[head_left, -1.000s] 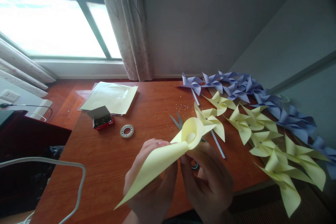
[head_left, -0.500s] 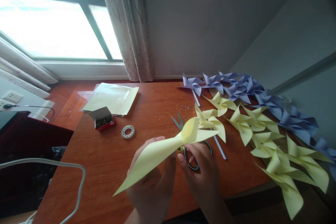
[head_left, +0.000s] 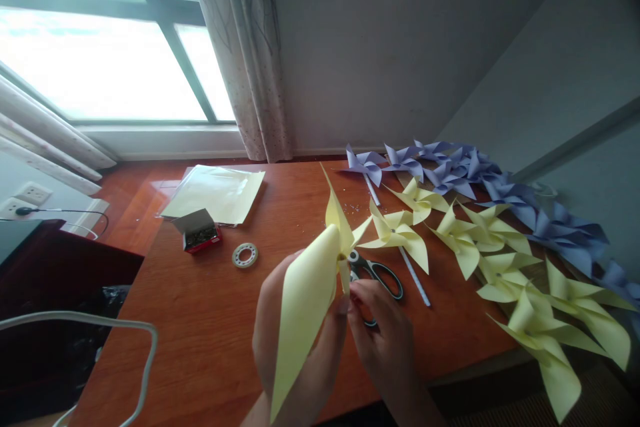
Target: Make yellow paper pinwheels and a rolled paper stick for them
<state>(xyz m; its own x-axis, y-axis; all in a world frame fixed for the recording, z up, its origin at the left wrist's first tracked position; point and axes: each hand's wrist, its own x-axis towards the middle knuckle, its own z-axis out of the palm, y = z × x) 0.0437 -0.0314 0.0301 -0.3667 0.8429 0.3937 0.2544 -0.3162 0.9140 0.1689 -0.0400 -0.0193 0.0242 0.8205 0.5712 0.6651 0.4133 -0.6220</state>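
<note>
A yellow paper pinwheel (head_left: 307, 293) is held up edge-on over the table, its long blade covering part of my left hand (head_left: 320, 353). That hand is closed on it, the thumb near the hub. My right hand (head_left: 383, 330) is closed in a pinch at a narrow strip just below the hub, fingertips beside my left thumb. Whether a small fastener sits between those fingers I cannot make out. Scissors (head_left: 387, 280) with dark handles lie behind my right hand, partly hidden. Another yellow pinwheel (head_left: 400, 232) with a white paper stick (head_left: 415, 278) lies beside them.
Several yellow pinwheels (head_left: 500, 275) and purple pinwheels (head_left: 450, 177) cover the table's right side. On the left are a stack of yellow sheets (head_left: 215, 190), an open red box (head_left: 201, 238) of small metallic pieces and a tape roll (head_left: 245, 255). A white cable (head_left: 150, 347) curves at lower left.
The pinwheel has turned in my hands, its long blade swinging from slanting left to pointing down, another blade now upward. My right fingers have shifted slightly below the hub; more of the scissors shows.
</note>
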